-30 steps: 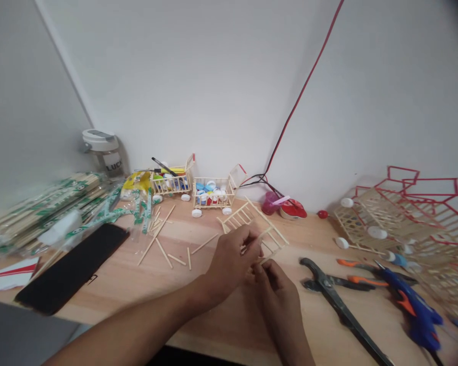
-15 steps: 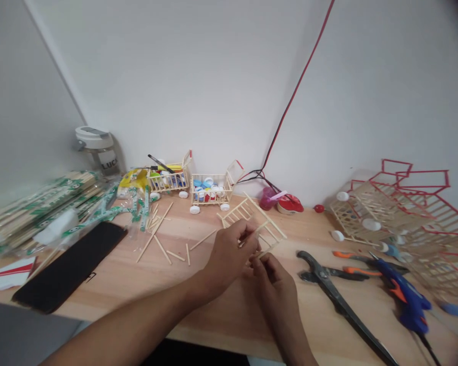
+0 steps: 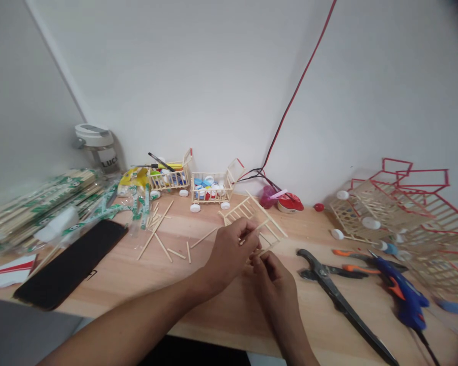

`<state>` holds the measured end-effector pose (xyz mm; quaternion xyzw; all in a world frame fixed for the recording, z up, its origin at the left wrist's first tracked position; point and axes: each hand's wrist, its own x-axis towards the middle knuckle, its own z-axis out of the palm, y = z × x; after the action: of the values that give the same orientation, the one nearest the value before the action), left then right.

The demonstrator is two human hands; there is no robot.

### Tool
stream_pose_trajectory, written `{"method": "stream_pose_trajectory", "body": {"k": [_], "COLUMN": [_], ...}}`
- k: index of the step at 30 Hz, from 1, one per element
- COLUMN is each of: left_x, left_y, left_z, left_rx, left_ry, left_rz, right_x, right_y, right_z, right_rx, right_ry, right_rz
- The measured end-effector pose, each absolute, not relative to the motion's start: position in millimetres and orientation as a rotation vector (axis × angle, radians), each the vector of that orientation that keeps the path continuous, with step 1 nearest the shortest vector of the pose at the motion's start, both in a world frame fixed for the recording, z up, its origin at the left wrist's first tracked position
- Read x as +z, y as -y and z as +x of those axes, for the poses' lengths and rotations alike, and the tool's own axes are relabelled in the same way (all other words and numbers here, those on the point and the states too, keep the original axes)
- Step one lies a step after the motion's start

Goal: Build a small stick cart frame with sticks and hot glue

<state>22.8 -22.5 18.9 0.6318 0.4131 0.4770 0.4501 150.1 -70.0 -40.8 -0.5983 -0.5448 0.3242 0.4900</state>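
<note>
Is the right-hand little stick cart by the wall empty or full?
Full: the wooden-stick cart holds blue, white and red bottle caps inside its rails.

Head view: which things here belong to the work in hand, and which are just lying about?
Work in hand: left hand, right hand, wooden stick frame held between them; probably also the loose wooden sticks and blue glue gun.

Lying about: black pliers, stick cart filled with bottle caps, wrapped stick packs, jar.

The left hand [image 3: 229,256] and right hand [image 3: 273,282] hover close together over the table [image 3: 198,315], fingers pinched and curled, forearms reaching in from its near edge.
</note>
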Motion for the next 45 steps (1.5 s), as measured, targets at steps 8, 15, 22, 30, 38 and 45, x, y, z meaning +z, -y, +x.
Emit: {"method": "stream_pose_trajectory", "body": {"k": [8,15,22,30,38,45], "left_x": [19.2,18.2,16.3,15.4,14.5,16.0], "left_y": [23.5,23.4,22.4,21.9,22.0,22.3], "left_z": [23.0,24.1,24.1,24.1,24.3,23.9], "left_rx": [1.167,1.183,1.179,1.177,1.170,1.174], "left_ry": [-1.033,-1.001,-1.012,-1.008,-1.010,-0.999], "left_rz": [1.540,1.518,1.535,1.546,1.549,1.543], "right_x": [-42.9,-42.3,-43.1,-43.5,-42.4,-42.4], "right_y": [69.9,70.5,71.4,71.0,71.4,71.2], "right_z": [150.9,151.0,151.1,151.3,151.3,151.2], "right_rx": [0.782,0.754,0.755,0.749,0.740,0.749], "right_ry": [1.330,1.330,1.344,1.338,1.345,1.347], "right_rz": [-1.456,-1.471,-1.473,-1.475,-1.479,-1.476]}}
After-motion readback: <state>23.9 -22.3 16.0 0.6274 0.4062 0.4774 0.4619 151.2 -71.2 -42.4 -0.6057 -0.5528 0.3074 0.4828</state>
